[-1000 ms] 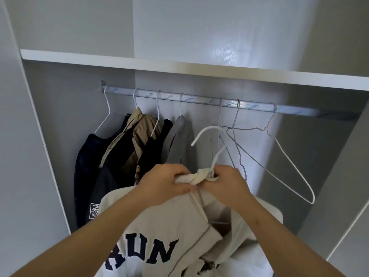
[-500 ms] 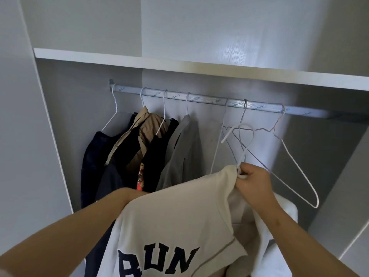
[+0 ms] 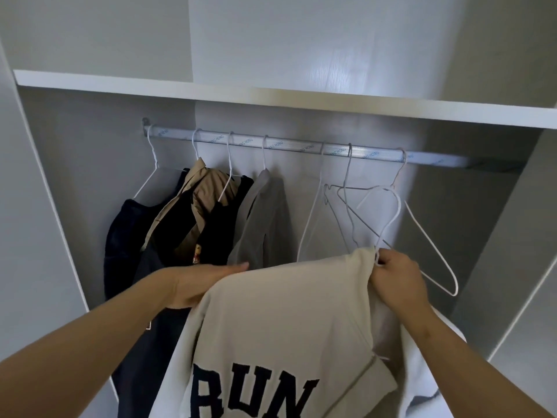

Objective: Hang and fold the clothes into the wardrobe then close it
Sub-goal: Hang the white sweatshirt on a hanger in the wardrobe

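Right grip (image 3: 394, 279) pinched the white hanger (image 3: 391, 206), mostly hidden inside the cream sweatshirt (image 3: 286, 312); left grip (image 3: 205, 282) lay flat, unclenched.

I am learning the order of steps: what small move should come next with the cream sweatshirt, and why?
Probably lift the right hand so the hanger hook goes over the rail: it sits just below, with the sweatshirt already on it.

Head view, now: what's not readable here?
Head view:
Cream sweatshirt lettering: cut by bottom edge.
White hanger: shoulders hidden inside the sweatshirt; only hook shows.
Left hand: palm behind sweatshirt; contact with grey garment unclear.
Rail: right end lost in shadow.
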Tool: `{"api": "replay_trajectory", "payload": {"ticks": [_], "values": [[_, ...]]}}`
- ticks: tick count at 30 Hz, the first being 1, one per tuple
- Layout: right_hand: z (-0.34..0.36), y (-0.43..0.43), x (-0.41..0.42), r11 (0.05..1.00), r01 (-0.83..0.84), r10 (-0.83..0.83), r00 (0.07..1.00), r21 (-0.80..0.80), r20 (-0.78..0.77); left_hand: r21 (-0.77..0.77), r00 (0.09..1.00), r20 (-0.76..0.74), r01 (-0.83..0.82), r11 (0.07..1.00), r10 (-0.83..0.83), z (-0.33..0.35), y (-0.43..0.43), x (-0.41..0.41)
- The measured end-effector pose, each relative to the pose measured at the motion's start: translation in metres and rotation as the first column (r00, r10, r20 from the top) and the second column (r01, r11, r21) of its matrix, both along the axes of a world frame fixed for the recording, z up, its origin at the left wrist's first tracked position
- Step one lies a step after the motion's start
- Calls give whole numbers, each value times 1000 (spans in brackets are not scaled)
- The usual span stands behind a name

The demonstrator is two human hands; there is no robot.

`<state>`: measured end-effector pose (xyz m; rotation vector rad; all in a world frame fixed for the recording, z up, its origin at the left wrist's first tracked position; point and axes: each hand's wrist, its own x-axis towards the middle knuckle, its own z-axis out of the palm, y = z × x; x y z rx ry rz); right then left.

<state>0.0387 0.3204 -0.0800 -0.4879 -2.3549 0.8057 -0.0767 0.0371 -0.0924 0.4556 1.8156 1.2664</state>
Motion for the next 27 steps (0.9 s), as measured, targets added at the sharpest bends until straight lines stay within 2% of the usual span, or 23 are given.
{"api": "replay_trajectory", "payload": {"ticks": [3, 5, 6, 8, 10, 11, 12, 14, 15, 16, 18, 20, 22, 24, 25, 27], "values": [[-7, -1, 3, 999, -20, 19, 999, 29, 43, -29, 992, -123, 23, 999, -27, -8, 9, 12], [-8, 1, 4, 998, -25, 18, 995, 66, 103, 19, 969, -219, -116, 993, 117, -6, 17, 11], [-8, 2, 5, 996, -21, 8, 989, 90, 146, 42, 912, -324, -252, 967, 252, -2, 21, 10], [-8, 4, 5, 988, -21, -19, 967, 154, 253, 105, 705, -587, -422, 900, 399, 5, 27, 1], [-11, 1, 5, 965, -23, -69, 939, 262, 336, 162, 474, -810, -382, 910, 343, 7, 32, -3], [-12, -1, 6, 947, -20, -96, 934, 319, 345, 188, 332, -894, -333, 924, 302, 7, 32, -2], [-15, -3, 6, 932, -14, -117, 934, 361, 337, 203, 138, -958, -290, 935, 251, 8, 30, 0], [-18, -6, 6, 919, -2, -136, 937, 394, 321, 223, -320, -937, -231, 947, 143, 7, 25, 5], [-18, -8, 6, 920, 7, -143, 938, 393, 317, 218, -443, -890, -213, 952, 105, 4, 24, 8], [-19, -9, 5, 925, 20, -147, 940, 381, 308, 206, -489, -869, -211, 956, 79, 0, 24, 12], [-20, -11, 3, 945, 69, -160, 951, 321, 264, 129, -487, -873, -235, 963, -2, -15, 28, 21], [-22, -11, 3, 966, 128, -173, 966, 225, 194, 37, -418, -904, -281, 959, -88, -31, 32, 31], [-22, -11, 1, 985, 138, -150, 981, 104, 126, 81, -355, -934, -283, 956, -26, -34, 38, 30], [-21, -12, -1, 994, 99, -102, 992, 34, 80, 124, -318, -948, -352, 928, 6, -24, 48, 26], [-20, -13, -1, 997, 78, -79, 995, 17, 63, 64, -238, -971, -366, 928, -27, -19, 53, 23], [-21, -14, -1, 999, 34, -34, 999, -11, 35, -174, 56, -985, -254, 951, -165, -18, 61, 13]]}}
